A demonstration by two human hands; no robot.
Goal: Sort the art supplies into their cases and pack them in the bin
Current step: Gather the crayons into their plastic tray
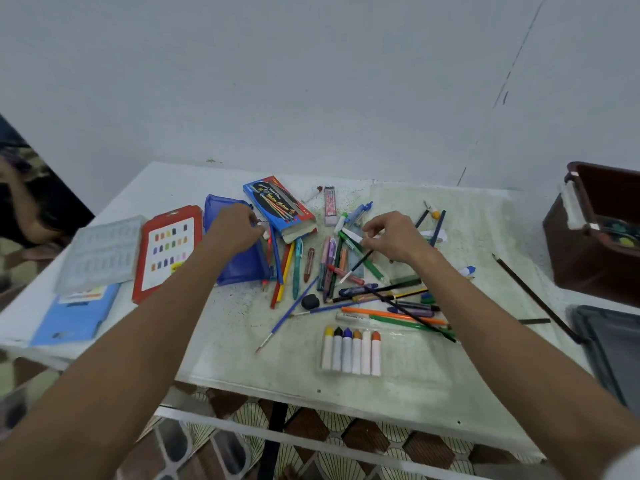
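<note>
My left hand [237, 227] rests over the blue zip pouch [239, 263] and pinches a small white-tipped item at the pouch's right edge. My right hand [391, 237] hovers over a heap of pens, pencils and brushes [346, 271] and pinches a white-capped pen [351, 235]. A blue pencil box [277, 206] lies behind the heap. A clear pack of paint sticks [351, 348] sits near the front. The brown bin [595, 230] stands at the far right.
A red paint case [166, 251], a clear tray [100, 252] and a light blue folder [76, 317] lie at the left. A black eraser [310, 301] sits mid-table. A long dark pencil [533, 296] and a grey lid [613, 344] lie at the right.
</note>
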